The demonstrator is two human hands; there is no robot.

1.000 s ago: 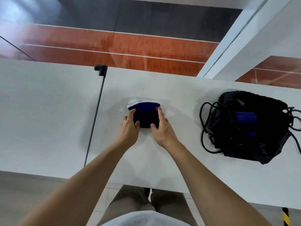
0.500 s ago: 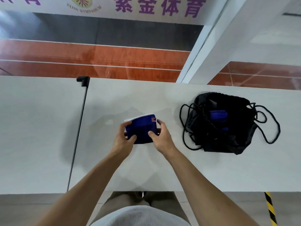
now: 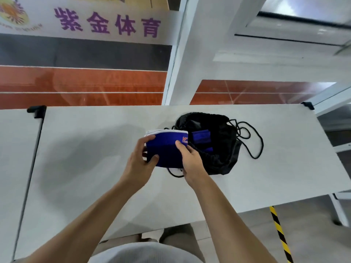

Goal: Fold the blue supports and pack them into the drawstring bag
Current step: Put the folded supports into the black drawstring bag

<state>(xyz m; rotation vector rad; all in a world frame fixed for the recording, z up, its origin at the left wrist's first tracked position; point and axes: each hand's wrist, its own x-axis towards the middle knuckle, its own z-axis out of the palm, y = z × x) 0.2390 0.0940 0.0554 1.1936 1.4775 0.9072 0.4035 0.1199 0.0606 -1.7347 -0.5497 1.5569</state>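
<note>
My left hand [image 3: 138, 162] and right hand [image 3: 190, 162] pinch the folded blue support [image 3: 165, 149] tight. The open drawstring bag [image 3: 220, 149] waits at three o'clock. I should keep it flat and slide it in.

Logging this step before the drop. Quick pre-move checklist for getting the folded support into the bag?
1. Folded blue support gripped by left hand and right hand: ok.
2. Fold intact, white edge stacked on top: ok.
3. Drawstring bag mouth open toward the hands: ok.
4. Room inside beside the blue support already packed: cannot tell.
5. Cords clear of the mouth: not ok, a loop lies under the held support.
6. Bag steady on the table: ok.
</note>
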